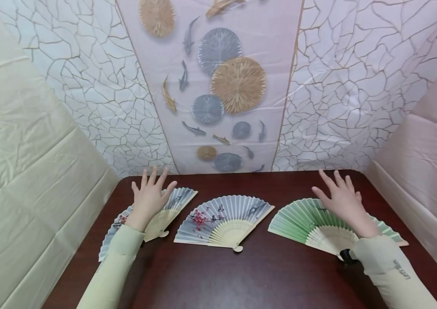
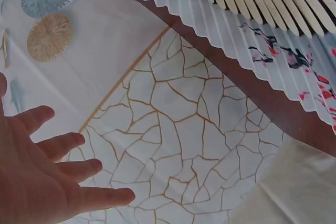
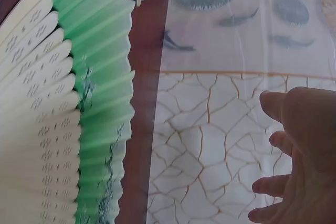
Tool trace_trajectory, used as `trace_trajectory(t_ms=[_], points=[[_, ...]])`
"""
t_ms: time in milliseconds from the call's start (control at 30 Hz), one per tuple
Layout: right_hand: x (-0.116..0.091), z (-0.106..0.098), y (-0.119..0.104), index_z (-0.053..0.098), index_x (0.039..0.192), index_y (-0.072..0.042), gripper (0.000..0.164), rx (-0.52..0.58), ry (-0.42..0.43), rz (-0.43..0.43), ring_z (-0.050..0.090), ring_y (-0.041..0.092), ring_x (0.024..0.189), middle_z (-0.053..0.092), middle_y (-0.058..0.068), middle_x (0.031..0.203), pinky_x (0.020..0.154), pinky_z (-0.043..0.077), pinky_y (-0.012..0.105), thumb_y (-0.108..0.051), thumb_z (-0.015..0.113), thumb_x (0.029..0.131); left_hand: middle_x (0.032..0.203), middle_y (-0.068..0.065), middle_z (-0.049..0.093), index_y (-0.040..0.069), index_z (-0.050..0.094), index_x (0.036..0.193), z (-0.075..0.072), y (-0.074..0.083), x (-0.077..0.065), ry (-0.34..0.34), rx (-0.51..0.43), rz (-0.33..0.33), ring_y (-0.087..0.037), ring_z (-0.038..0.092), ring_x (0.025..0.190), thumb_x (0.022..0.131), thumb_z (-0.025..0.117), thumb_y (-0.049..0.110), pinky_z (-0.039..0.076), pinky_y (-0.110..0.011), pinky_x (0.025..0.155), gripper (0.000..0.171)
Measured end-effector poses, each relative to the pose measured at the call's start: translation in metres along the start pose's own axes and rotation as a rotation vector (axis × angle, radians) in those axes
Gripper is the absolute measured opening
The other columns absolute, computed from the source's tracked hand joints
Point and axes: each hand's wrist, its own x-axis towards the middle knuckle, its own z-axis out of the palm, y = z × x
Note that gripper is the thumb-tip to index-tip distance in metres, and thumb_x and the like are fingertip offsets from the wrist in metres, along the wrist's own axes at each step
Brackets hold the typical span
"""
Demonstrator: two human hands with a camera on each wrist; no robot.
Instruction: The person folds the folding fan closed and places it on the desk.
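Note:
Three folding fans lie spread on the dark red table. My left hand, fingers straight and spread, is held over the left grey-blue fan and hides part of it. In the middle sits another grey-blue fan with red blossoms and pale ribs. Above the green fan on the right, my right hand has its fingers stretched out. Nothing is in either hand. The left wrist view shows the left hand apart from the fan's pleated edge; the right wrist view shows the right hand likewise.
The dark table ends at a hanging cloth with gold crack lines, fish and round motifs. Pale cloth walls rise along the left and right sides. A dark band is at the right wrist.

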Motion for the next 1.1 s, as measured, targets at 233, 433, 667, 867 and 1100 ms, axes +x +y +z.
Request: trace_trajectory(t_ms=[233,433,667,867,1100], points=[[-0.013,-0.018,0.023,0.011,0.162,-0.013,0.074,-0.017,0.041,0.025,-0.001,0.066,0.140,0.006,0.042,0.156,0.091,0.014,0.090,-0.052,0.039,0.106,0.165,-0.018,0.018,0.020,0.027,0.161,0.004,0.017,0.010,-0.024,-0.069,0.024,-0.044,0.004,0.152,0.101,0.034,0.067,0.004,-0.078,0.111,0.076],[-0.031,-0.032,0.047,0.012,0.161,-0.006,0.073,-0.011,0.067,0.044,0.006,0.072,0.134,0.011,0.048,0.150,0.094,0.016,0.088,-0.047,0.039,0.107,0.165,-0.018,0.021,0.020,0.027,0.161,0.012,0.040,0.020,-0.045,-0.097,0.046,-0.046,0.013,0.150,0.102,0.034,0.066,0.012,-0.076,0.112,0.075],[-0.044,-0.051,0.078,0.011,0.158,0.004,0.072,0.034,0.122,0.023,0.013,0.071,0.133,0.013,0.049,0.149,0.105,0.013,0.080,-0.039,0.041,0.109,0.162,-0.018,0.029,0.016,0.035,0.158,0.020,0.077,0.037,-0.016,-0.122,0.106,-0.042,0.022,0.149,0.103,0.037,0.063,0.021,-0.074,0.111,0.072],[-0.058,-0.059,0.098,0.008,0.158,0.003,0.076,0.051,0.106,0.082,0.017,0.069,0.132,0.015,0.045,0.152,0.100,0.019,0.081,-0.041,0.042,0.108,0.161,-0.018,0.032,0.017,0.035,0.158,0.021,0.109,0.048,-0.012,-0.156,0.156,-0.044,0.027,0.146,0.103,0.038,0.061,0.024,-0.070,0.113,0.070],[-0.074,-0.069,0.117,0.013,0.153,0.012,0.081,0.017,0.028,0.225,0.027,0.073,0.120,0.026,0.051,0.140,0.092,0.030,0.078,-0.048,0.039,0.106,0.160,-0.018,0.034,0.017,0.036,0.157,0.032,0.147,0.055,-0.048,-0.191,0.229,-0.044,0.030,0.145,0.104,0.038,0.060,0.031,-0.065,0.112,0.069]])
